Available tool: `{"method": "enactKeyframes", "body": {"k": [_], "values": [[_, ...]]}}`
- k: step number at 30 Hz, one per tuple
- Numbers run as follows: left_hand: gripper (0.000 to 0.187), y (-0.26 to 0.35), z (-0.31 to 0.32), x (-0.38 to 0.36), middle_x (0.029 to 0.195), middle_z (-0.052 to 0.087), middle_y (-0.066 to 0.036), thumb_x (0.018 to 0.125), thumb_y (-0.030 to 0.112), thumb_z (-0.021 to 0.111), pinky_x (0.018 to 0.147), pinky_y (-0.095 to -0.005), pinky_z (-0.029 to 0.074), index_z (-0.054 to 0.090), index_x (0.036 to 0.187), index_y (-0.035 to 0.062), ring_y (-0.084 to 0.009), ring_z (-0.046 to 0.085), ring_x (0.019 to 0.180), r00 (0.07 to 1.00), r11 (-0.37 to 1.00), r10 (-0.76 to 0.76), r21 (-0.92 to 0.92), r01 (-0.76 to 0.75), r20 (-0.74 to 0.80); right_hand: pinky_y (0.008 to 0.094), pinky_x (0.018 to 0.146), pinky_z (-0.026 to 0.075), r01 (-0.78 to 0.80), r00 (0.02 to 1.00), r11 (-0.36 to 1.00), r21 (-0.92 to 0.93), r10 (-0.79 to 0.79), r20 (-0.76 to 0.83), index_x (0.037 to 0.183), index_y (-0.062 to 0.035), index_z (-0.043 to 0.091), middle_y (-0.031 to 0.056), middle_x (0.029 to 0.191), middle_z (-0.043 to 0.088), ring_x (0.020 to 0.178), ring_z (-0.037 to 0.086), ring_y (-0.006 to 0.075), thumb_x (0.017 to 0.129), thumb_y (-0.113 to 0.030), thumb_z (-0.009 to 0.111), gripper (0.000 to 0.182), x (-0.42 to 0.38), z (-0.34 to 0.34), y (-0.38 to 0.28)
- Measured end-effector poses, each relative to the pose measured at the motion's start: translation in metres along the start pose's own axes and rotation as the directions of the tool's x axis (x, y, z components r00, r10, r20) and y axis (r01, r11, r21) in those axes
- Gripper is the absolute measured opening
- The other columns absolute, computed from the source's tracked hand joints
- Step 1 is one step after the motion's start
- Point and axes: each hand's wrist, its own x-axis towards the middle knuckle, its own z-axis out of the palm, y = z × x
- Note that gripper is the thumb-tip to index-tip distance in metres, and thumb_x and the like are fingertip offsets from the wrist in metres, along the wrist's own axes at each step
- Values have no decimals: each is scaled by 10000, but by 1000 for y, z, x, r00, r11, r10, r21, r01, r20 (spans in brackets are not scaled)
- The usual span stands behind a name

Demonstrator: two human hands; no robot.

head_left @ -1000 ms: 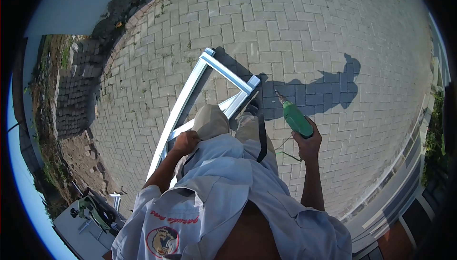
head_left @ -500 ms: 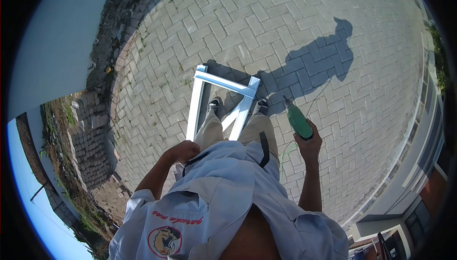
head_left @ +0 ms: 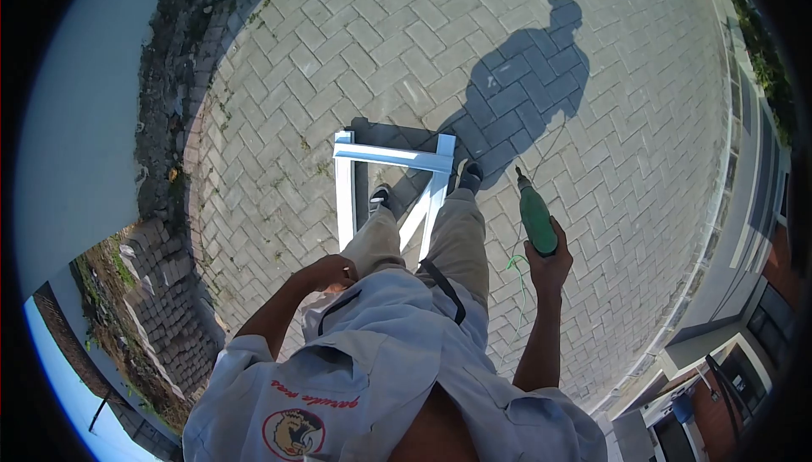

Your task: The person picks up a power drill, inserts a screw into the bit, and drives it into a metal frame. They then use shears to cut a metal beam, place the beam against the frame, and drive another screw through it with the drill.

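Note:
My right hand (head_left: 551, 267) is wrapped round the rear of a green power drill (head_left: 536, 220), whose bit points away from me over the paving. A thin green cord (head_left: 518, 269) hangs beside that hand. My left hand (head_left: 330, 272) is curled closed at my left hip, close to my trousers; what its fingers hold, if anything, is hidden. Between and around my feet lies a white frame of metal-looking bars (head_left: 393, 156), with a crossbar at its far end and a slanted bar inside. My legs and shirt cover its near end.
Grey paving blocks (head_left: 372, 56) spread all round me. Stacked paving bricks (head_left: 169, 301) stand at the left, beside a pale wall (head_left: 76, 123). A kerb (head_left: 715, 217) and a house front run along the right. My shadow (head_left: 524, 81) falls ahead to the right.
My view has shifted, and the frame's far crossbar now looks nearly level. The drill in my right hand points more straight ahead. My left hand stays closed at my hip.

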Motion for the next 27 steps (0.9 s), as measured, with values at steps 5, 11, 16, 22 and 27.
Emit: {"method": "enactKeyframes", "body": {"k": [5,11,16,22,27], "values": [[396,13,-22,66,982,753,-163,883,272,804,826,-406,580,700,1185,38,-288,740,886,943,962,-259,-145,232,-208,422,981,563,65,995,998,7,-65,79,1449,-36,588,202,1300,709,1172,711,322,750,-23,852,748,59,49,49],[541,-44,-63,210,1286,664,-174,881,238,821,1045,-449,512,622,1353,67,-336,632,1225,937,927,-128,296,230,-324,437,947,580,102,992,994,-31,-100,77,1442,-52,600,190,1293,709,1145,719,348,742,-40,867,749,136,128,98],[759,-111,-86,368,1423,577,-185,822,244,870,1145,-521,431,516,1476,90,-372,541,1369,946,857,1,488,166,-323,436,961,584,195,980,975,-109,-196,-6,1436,-75,615,171,1299,702,1165,708,344,744,-35,858,735,189,208,142],[938,-159,-100,487,1505,540,-191,737,293,941,1153,-515,426,474,1519,74,-392,510,1413,972,824,126,566,7,-196,428,957,586,287,950,943,-168,-303,-80,1437,-67,614,161,1281,703,1153,712,348,726,4,856,754,219,272,174],[1038,-216,-188,498,1492,541,-217,678,235,963,1139,-469,472,438,1560,81,-408,525,1388,975,890,210,428,-160,-73,388,1024,544,187,978,982,27,-183,-95,1459,-28,593,148,1328,696,1177,685,252,746,87,791,749,218,284,176]]}}
